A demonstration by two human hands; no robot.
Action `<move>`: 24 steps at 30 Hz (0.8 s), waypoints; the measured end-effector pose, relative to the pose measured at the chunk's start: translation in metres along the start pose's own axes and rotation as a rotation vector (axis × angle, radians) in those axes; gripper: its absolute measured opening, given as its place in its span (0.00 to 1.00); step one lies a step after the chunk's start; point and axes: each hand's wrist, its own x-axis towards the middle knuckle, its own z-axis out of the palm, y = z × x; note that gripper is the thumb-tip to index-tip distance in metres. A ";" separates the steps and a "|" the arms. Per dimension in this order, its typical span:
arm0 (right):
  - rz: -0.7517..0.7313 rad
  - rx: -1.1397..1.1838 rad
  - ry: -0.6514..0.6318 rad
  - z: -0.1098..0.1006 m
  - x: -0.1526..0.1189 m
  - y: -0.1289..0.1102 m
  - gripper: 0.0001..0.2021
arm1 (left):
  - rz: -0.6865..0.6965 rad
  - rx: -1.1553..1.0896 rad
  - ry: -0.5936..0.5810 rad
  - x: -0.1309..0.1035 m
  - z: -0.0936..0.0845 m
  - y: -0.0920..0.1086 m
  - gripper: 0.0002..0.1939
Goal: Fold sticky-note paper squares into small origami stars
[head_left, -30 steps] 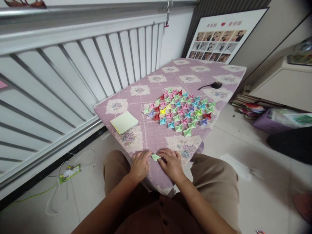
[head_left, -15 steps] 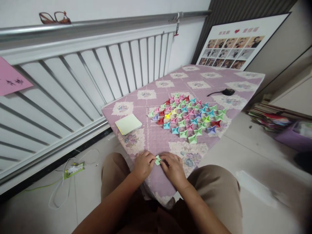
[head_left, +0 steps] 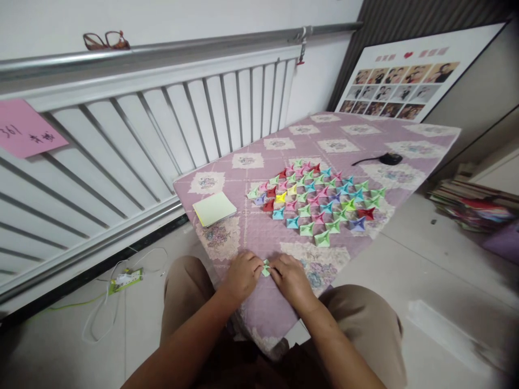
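A small light green folded paper piece sits between my two hands near the front corner of the table. My left hand pinches its left side with thumb and fingertips. On the opposite side, my right hand is closed on it the same way. The fingers cover its outer edges, so only the middle shows. Beyond my hands stand several rows of folded paper shapes in green, pink, blue, red, yellow and purple. To the left lies a stack of pale square paper.
A flowered purple cloth covers the table. A black object with a thin tail lies toward the far right. A white radiator runs along the left, with glasses on its pipe. A power strip rests on the floor.
The camera view has shifted slightly, moving the scene to the right. Both hands keep their pinch on the green paper, which now shows turned a little between the fingertips.
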 end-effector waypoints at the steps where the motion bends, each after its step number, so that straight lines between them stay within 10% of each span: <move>1: 0.001 -0.008 0.001 0.000 0.000 0.000 0.05 | -0.004 0.010 -0.002 0.000 0.000 0.000 0.06; 24: 0.044 0.349 -0.045 -0.012 0.004 0.002 0.06 | 0.026 -0.162 0.046 -0.002 -0.002 0.002 0.07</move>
